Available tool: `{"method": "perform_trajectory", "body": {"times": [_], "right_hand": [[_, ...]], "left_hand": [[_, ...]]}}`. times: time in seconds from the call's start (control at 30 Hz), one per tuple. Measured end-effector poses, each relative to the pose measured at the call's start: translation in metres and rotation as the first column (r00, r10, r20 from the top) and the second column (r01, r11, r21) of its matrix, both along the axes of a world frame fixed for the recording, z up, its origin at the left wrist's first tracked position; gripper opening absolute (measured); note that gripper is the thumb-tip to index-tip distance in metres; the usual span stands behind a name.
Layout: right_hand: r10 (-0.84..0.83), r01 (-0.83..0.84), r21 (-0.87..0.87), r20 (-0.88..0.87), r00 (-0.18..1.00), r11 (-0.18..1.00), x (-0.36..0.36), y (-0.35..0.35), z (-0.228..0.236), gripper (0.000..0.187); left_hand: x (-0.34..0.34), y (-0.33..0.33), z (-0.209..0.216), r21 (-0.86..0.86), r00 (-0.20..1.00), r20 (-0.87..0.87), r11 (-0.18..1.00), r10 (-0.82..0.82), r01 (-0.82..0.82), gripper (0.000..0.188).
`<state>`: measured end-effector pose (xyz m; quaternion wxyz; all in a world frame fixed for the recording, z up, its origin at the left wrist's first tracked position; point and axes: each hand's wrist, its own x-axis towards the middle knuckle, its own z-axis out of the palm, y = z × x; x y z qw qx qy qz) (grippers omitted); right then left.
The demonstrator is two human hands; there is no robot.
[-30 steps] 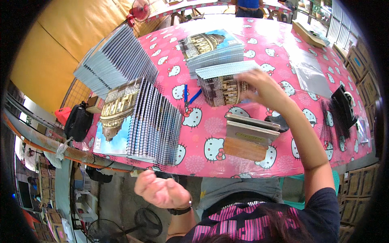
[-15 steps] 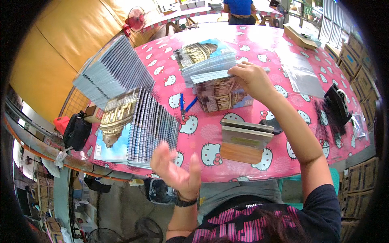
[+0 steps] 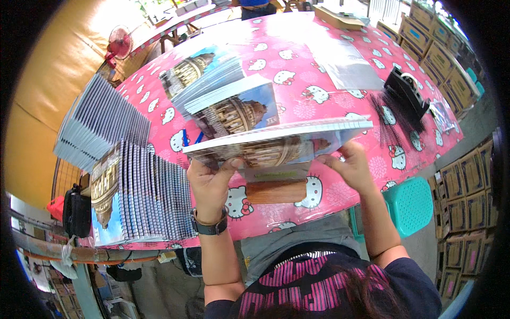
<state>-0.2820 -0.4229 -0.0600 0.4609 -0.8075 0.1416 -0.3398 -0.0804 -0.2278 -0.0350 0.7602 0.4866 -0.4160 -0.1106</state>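
Two bare hands are holding a white-edged paper sheaf (image 3: 276, 152), its cover picturing a brown domed building, above the near middle of a pink worktop (image 3: 340, 198) patterned with white cartoon cats. The left hand (image 3: 208, 187), with a dark-strapped watch (image 3: 212, 227) on its wrist, is grasping the sheaf's left end, its thumb pressing on the near face; its other fingers are mostly hidden. The right hand (image 3: 350, 166) is gripping the lower edge toward the right end with curled fingers. Just beneath, a brown wooden block (image 3: 277, 192) is lying near the person. Beyond the sheaf, two stacks of matching printed sheaves, a nearer one (image 3: 234, 112) and a farther one (image 3: 192, 72), are resting side by side, and a blue-handled tool (image 3: 185, 137) is partly showing at their left. On the left, two tall piles of spiral-bound books are standing, one near (image 3: 154, 194) and one farther off (image 3: 109, 119). On the right, black plastic coils (image 3: 389, 121) are lying beside a black dispenser (image 3: 406, 95), while a clear plastic sheet (image 3: 350, 72) is spreading flat farther away.
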Motion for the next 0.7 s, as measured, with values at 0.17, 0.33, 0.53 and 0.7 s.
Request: {"method": "perform_trajectory", "body": {"times": [0.17, 0.33, 0.53, 0.7], "right_hand": [[-0.045, 0.045, 0.015, 0.05, 0.998, 0.999, -0.002, 0.007, -0.021, 0.017], [-0.054, 0.054, 0.011, 0.055, 0.997, 0.998, 0.003, 0.003, -0.024, 0.019], [-0.078, 0.084, -0.075, 0.084, 0.993, 0.994, 0.0, -0.002, -0.023, 0.018], [-0.025, 0.03, -0.067, 0.069, 0.997, 0.997, -0.004, -0.001, -0.019, 0.016]], "left_hand": [[0.011, -0.009, -0.003, 0.114, 0.998, 0.04, 0.992, -0.054, 0.049, 0.032], [0.013, -0.012, 0.005, 0.09, 0.995, -0.003, 0.991, -0.095, 0.095, 0.033], [0.014, -0.011, -0.004, 0.107, 0.999, 0.006, 0.994, -0.033, 0.032, 0.032], [0.008, -0.007, 0.0, 0.125, 1.0, 0.002, 0.992, -0.021, 0.021, 0.029]]}}
